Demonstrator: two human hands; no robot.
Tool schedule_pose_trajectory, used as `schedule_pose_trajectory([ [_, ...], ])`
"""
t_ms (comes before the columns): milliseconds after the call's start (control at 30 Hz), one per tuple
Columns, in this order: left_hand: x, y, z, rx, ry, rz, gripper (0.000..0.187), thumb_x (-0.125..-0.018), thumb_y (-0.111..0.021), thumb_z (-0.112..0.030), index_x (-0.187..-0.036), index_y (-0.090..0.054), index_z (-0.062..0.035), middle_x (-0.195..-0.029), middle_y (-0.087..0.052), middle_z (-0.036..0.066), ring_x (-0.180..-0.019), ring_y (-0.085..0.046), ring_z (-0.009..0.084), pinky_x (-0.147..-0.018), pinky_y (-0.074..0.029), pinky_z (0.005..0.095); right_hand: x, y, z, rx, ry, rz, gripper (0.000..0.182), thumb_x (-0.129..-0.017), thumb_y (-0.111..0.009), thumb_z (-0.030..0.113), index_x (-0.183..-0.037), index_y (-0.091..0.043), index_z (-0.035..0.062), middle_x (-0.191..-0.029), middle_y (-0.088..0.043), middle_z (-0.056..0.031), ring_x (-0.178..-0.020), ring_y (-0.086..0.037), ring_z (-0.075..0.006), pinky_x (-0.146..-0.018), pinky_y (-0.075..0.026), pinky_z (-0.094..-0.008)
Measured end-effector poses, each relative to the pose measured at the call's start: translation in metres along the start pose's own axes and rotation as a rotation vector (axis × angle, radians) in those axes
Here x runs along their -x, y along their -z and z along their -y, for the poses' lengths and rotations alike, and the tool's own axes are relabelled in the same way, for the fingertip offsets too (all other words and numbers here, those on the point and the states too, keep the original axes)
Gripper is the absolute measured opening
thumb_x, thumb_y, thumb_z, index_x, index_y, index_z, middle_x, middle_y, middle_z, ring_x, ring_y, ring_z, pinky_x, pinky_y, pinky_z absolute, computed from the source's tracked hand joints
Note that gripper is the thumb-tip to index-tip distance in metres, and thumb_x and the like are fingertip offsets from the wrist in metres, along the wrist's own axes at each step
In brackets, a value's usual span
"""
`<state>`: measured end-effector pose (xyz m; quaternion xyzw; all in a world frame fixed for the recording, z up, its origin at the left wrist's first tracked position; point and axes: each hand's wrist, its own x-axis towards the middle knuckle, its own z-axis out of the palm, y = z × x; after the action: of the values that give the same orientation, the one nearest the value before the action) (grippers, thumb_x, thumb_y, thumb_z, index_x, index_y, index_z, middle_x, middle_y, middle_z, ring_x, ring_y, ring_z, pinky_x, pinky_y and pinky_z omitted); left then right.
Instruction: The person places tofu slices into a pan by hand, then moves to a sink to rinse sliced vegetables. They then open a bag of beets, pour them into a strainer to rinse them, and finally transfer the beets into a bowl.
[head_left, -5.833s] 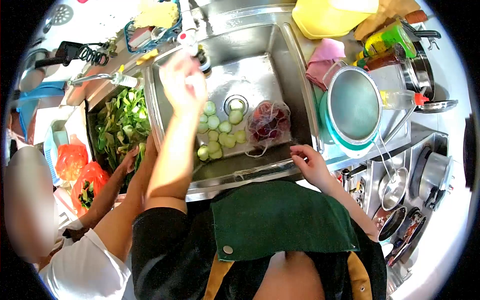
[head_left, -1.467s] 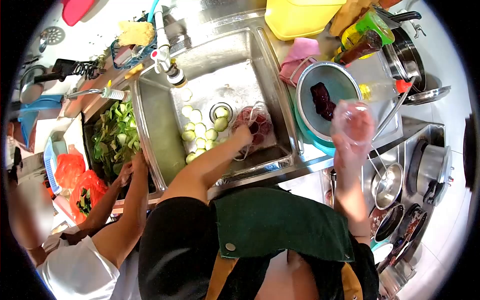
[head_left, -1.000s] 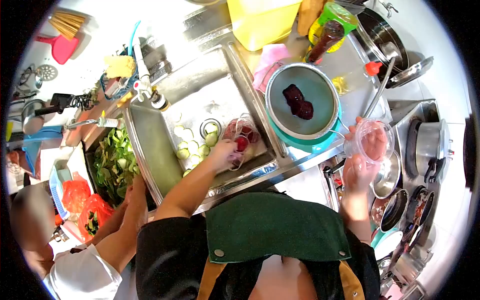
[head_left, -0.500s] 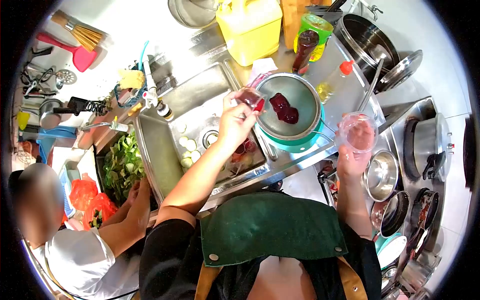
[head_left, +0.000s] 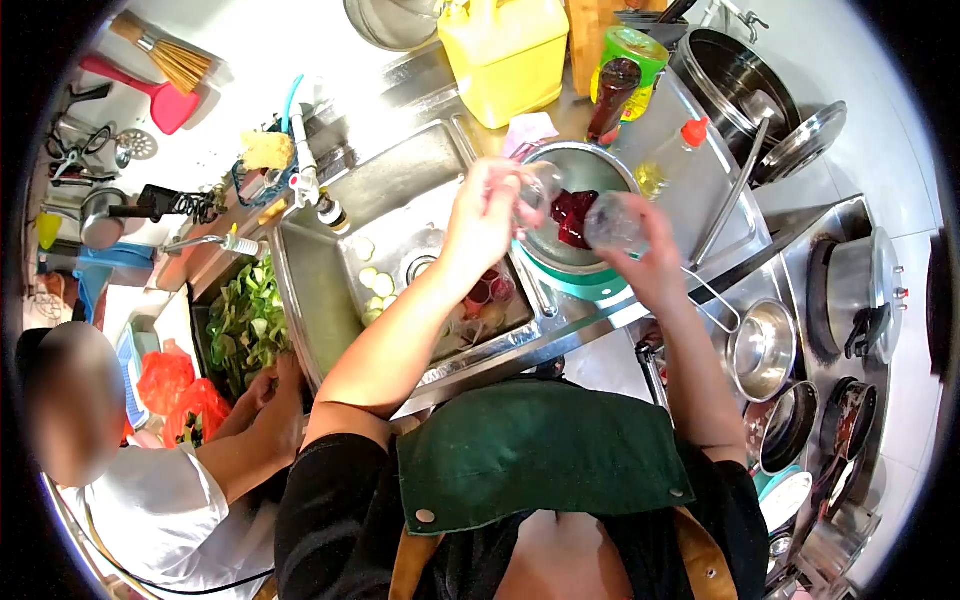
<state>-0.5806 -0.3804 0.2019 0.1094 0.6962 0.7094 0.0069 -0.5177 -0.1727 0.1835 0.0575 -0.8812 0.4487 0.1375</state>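
Dark red pieces lie in a round strainer, which rests over a teal bowl on the steel counter. My left hand holds a small clear cup at the strainer's left side. Over the strainer's right side, my right hand grips a clear round container. Both clear vessels are tilted and somewhat blurred, and their contents are hard to make out.
Left of the strainer is a steel sink with pale green slices and reddish pieces. A yellow jug, a dark bottle and a green can stand behind. A co-worker is at the left beside leafy greens.
My right hand has moved left with the clear container, from beside the strainer to above it. The left hand's cup has shifted slightly right and no longer shows dark red inside.
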Motion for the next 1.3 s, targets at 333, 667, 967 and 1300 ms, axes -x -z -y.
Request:
schedule_pose_trajectory([
  [333, 0.010, 0.047, 0.001, -0.430, 0.056, 0.299, 0.016, -0.077, -0.047, 0.004, -0.088, -0.039, -0.0044, -0.080, -0.047, 0.007, -0.074, -0.049, 0.0139, -0.063, -0.041, 0.0259, -0.022, -0.058, 0.051, -0.036, 0.174, 0.168, 0.061, -0.057, -0.074, 0.011, -0.111, -0.045, 0.0033, -0.102, -0.051, -0.0135, -0.096, -0.047, -0.0295, -0.084, -0.038, -0.0362],
  [667, 0.011, 0.063, 0.019, -0.220, 0.141, 0.378, 0.039, -0.071, -0.053, 0.005, -0.107, -0.040, -0.0041, -0.097, -0.046, 0.007, -0.093, -0.046, 0.0133, -0.082, -0.038, 0.0262, -0.022, -0.092, 0.075, -0.037, 0.269, 0.241, 0.064, -0.055, -0.075, 0.010, -0.111, -0.044, 0.0039, -0.104, -0.050, -0.0137, -0.095, -0.048, -0.0306, -0.082, -0.039, -0.0363],
  [967, 0.013, 0.120, 0.131, 0.259, 0.480, 0.254, 0.029, -0.076, -0.050, -0.004, -0.104, -0.056, -0.0076, -0.094, -0.060, 0.006, -0.088, -0.055, 0.0151, -0.081, -0.043, 0.0303, -0.001, -0.097, 0.060, -0.444, -0.103, 0.112, 0.077, -0.057, -0.078, 0.010, -0.119, -0.033, 0.0037, -0.114, -0.047, -0.0100, -0.105, -0.046, -0.0190, -0.089, -0.039, -0.0321],
  [1300, 0.095, 0.102, 0.288, -1.112, 0.591, 0.725, 0.022, -0.080, -0.041, -0.013, -0.086, -0.061, -0.0048, -0.101, -0.053, 0.013, -0.090, -0.055, 0.0310, -0.073, -0.045, 0.0397, 0.025, -0.065, 0.048, -0.474, -0.190, -0.009, 0.076, -0.054, -0.080, 0.016, -0.118, -0.041, 0.0038, -0.118, -0.045, -0.0107, -0.108, -0.044, -0.0200, -0.088, -0.038, -0.0317],
])
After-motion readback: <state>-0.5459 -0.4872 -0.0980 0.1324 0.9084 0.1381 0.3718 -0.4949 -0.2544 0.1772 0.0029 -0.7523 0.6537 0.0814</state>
